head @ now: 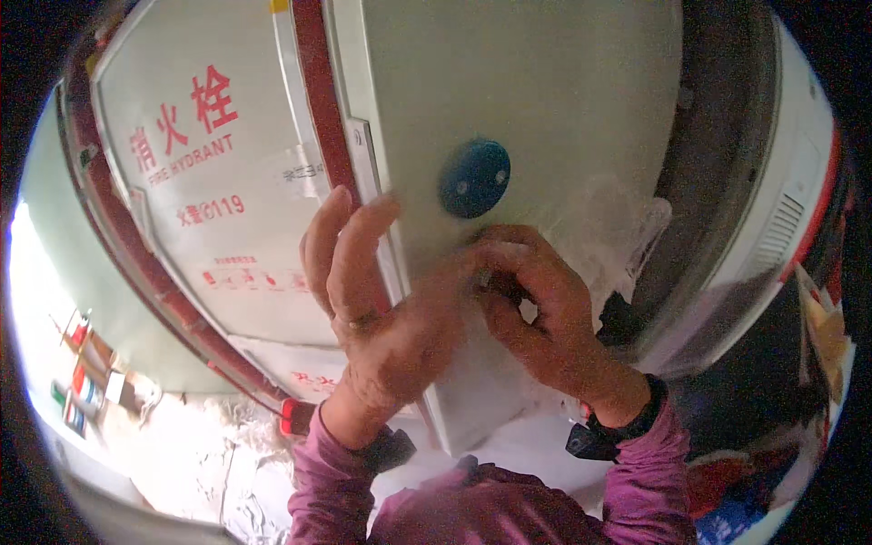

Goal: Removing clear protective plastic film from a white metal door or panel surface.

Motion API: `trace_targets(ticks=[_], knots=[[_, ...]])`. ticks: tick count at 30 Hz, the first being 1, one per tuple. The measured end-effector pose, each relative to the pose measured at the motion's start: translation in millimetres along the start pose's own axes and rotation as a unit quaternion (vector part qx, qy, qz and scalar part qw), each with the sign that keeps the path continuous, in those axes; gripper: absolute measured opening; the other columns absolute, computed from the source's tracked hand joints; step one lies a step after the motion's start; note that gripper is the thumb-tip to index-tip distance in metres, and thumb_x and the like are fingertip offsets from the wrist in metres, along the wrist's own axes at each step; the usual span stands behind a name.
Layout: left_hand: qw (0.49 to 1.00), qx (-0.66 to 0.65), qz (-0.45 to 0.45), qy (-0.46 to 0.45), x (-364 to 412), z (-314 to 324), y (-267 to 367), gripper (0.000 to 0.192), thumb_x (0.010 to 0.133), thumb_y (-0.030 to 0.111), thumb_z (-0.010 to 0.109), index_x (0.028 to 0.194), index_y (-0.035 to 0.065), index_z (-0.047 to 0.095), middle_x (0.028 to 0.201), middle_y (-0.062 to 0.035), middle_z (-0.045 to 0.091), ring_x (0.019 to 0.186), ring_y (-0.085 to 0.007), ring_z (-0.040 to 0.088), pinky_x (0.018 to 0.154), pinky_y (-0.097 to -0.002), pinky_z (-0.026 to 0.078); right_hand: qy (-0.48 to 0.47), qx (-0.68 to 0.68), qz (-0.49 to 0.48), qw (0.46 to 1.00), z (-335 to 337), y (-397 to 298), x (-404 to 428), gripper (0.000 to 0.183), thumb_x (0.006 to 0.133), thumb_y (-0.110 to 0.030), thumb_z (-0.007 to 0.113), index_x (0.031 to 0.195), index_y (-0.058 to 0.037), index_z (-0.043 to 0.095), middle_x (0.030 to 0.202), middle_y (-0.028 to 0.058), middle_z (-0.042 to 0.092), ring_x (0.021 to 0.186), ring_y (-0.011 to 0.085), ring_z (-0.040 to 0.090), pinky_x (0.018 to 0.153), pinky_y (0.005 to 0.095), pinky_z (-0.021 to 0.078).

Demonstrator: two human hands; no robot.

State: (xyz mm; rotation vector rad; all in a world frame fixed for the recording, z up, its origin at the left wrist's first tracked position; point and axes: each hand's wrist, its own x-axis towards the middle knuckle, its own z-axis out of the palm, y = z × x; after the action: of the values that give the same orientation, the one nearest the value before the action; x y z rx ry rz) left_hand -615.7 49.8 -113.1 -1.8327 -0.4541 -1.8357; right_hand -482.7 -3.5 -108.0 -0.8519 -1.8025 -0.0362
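Observation:
My left hand (402,340) is raised before a pale panel (565,102), two of its fingers bent upward and apart. Its thumb and forefinger reach right, blurred, and meet the fingertips of my right hand (545,306). The right thumb and forefinger curl into a ring; a small dark spot shows between their tips, too blurred to name. Just above both hands, a blue oval disc (475,178) with two pale dots sits on the panel. Left of the panel edge is a white fire hydrant cabinet door (259,225) bearing red writing.
A dark red frame strip (320,82) runs between door and panel. At the right stands a white casing (783,204) with vent slots and a red edge. Containers (85,385) and crumpled plastic sheeting (252,470) lie at lower left. Black bands (623,415) circle both wrists.

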Motion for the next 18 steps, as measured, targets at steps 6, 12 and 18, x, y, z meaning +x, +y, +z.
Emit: trace_targets(ticks=[6, 12, 18], knots=[[0.996, 0.065, 0.029, -0.057, 28.3, 2.5, 29.6, 0.028, 0.054, 0.012, 0.068, 0.080, 0.0150, 0.059, 0.113, -0.0098, 0.042, 0.109, -0.0328, 0.035, 0.085, -0.0447, 0.031, -0.023, 0.039, -0.024, 0.999, -29.2, 12.4, -14.1, 0.027, 0.071, -0.008, 0.054, 0.096, -0.0087, 0.047, 0.093, 0.0140, 0.051, 0.079, 0.0315, 0.054, 0.066, 0.0374, 0.0454], [0.945, 0.110, 0.200, -0.235, 47.1, -4.8, 34.1, 0.030, 0.057, 0.019, 0.061, 0.086, 0.0129, 0.056, 0.114, -0.0107, 0.045, 0.114, -0.0317, 0.033, 0.092, -0.0521, 0.023, -0.073, 0.017, -0.037, 0.997, -58.6, 15.7, -15.6, 0.026, 0.069, -0.013, 0.056, 0.093, -0.0121, 0.046, 0.089, 0.0112, 0.052, 0.075, 0.0303, 0.055, 0.056, 0.0394, 0.0456], [0.896, 0.148, 0.307, -0.286, 74.0, 1.5, 49.6, 0.025, 0.052, 0.017, 0.059, 0.075, 0.0114, 0.054, 0.105, -0.0099, 0.050, 0.103, -0.0280, 0.045, 0.088, -0.0509, 0.029, -0.078, -0.033, -0.084, 0.993, -79.3, 14.9, -13.7, 0.023, 0.071, 0.000, 0.053, 0.091, -0.0072, 0.044, 0.092, 0.0128, 0.054, 0.055, 0.0137, 0.054, 0.049, 0.0241, 0.0435]])
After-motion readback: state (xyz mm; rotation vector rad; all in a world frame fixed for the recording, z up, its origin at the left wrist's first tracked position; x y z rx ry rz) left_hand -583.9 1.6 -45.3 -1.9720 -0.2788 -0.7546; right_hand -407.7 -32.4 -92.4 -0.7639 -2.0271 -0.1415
